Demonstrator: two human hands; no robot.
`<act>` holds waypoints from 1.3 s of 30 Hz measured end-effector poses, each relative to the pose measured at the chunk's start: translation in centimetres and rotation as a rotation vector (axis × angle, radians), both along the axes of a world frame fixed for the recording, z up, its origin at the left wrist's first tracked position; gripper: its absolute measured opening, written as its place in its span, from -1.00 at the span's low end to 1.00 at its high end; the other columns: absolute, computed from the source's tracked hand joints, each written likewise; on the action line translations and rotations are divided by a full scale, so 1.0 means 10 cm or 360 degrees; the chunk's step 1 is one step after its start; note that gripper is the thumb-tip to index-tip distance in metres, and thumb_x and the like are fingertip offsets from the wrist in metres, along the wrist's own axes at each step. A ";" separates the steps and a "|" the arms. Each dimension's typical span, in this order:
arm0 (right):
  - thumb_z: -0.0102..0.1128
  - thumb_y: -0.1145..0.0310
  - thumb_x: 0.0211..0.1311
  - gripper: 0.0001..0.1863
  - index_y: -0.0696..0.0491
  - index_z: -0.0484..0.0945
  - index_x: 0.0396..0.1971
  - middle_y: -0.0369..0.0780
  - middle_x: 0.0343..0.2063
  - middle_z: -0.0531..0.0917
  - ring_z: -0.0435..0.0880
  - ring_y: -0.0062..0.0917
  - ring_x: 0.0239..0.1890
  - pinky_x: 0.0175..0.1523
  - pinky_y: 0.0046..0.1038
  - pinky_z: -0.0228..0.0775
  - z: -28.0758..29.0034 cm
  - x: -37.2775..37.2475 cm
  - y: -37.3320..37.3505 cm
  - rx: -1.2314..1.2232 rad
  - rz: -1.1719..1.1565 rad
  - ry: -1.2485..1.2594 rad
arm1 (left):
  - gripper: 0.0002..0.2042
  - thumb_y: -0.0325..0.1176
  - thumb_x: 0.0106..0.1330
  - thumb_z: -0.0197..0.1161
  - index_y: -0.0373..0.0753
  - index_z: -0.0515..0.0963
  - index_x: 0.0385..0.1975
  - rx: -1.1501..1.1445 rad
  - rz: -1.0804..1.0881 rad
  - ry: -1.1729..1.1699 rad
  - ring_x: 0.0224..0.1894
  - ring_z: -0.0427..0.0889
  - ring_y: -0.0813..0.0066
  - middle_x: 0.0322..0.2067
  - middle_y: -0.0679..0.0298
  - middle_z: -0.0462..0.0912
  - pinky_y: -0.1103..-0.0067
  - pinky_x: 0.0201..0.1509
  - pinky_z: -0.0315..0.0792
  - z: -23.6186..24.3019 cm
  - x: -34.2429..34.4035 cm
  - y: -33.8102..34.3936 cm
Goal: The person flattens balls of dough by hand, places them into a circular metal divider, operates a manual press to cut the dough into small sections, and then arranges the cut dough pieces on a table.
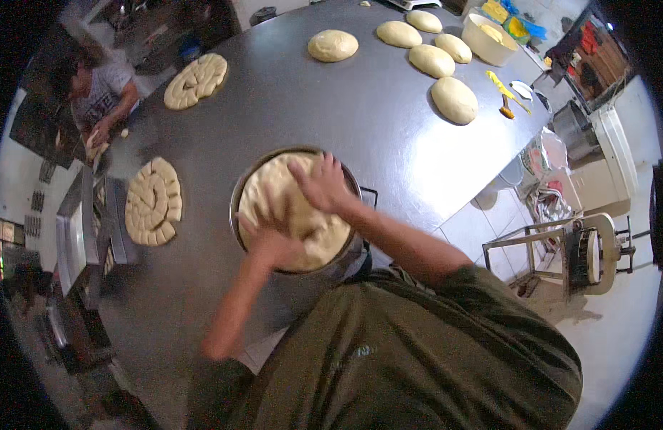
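Observation:
A wide round metal pot [234, 218] stands on the table right in front of me, filled nearly edge to edge with pale, soft dough [330, 235]. My left hand [268, 235] lies on the left part of the dough, fingers stretched out and spread, somewhat smeared by motion. On the upper right part, near the rim, my right hand [321, 185] rests palm down with its fingers apart. Neither hand grips anything. The dough's surface looks dented and uneven around my hands. A handle [370, 195] sticks out at the pot's right side.
On the grey metal table [274, 107] lie two scored dough rounds [153, 202] at left and several smooth dough balls [454, 100] at the far right. Beyond them are a cream-coloured tub [488, 41] and a yellow-handled tool [505, 93]. Another person [105, 100] works at far left.

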State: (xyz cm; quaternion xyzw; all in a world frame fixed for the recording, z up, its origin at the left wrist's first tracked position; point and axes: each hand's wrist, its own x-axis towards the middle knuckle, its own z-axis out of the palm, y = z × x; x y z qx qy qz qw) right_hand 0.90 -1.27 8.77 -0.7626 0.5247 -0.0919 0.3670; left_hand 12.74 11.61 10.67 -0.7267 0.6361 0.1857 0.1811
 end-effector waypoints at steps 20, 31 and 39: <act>-0.07 -0.18 0.51 -0.29 -0.34 0.11 0.57 0.04 0.44 0.33 0.18 -0.02 0.56 0.51 0.34 -0.06 -0.03 -0.91 0.02 -0.0706 0.1629 0.1005 | 0.11 0.48 0.33 0.00 -0.51 0.06 0.52 0.0060 0.0019 -0.0049 0.57 0.11 -0.13 0.46 -0.36 0.16 -0.03 0.64 -0.33 -0.12 -0.05 0.67; -0.04 -0.13 0.46 -0.23 -0.03 0.19 0.54 0.03 0.57 0.05 -0.01 0.04 0.59 0.58 0.24 -0.21 -0.44 0.35 0.54 -0.1572 0.1458 0.0243 | -0.38 0.04 0.59 -0.25 -0.15 0.22 0.54 -0.1723 0.1060 0.0671 0.55 0.13 -0.18 0.52 0.05 0.24 -0.03 0.63 -0.34 -1.01 0.54 0.95; -0.23 -0.40 0.46 -0.10 -0.12 0.04 0.59 0.01 0.61 -0.16 -0.17 0.18 0.61 0.53 0.37 -0.20 -0.25 0.73 0.33 -0.0307 0.2014 0.0613 | -0.35 0.02 0.54 -0.16 -0.18 0.18 0.55 -0.1189 0.0996 0.0350 0.49 0.23 -0.24 0.54 0.16 0.24 -0.07 0.63 -0.36 -1.13 0.44 0.96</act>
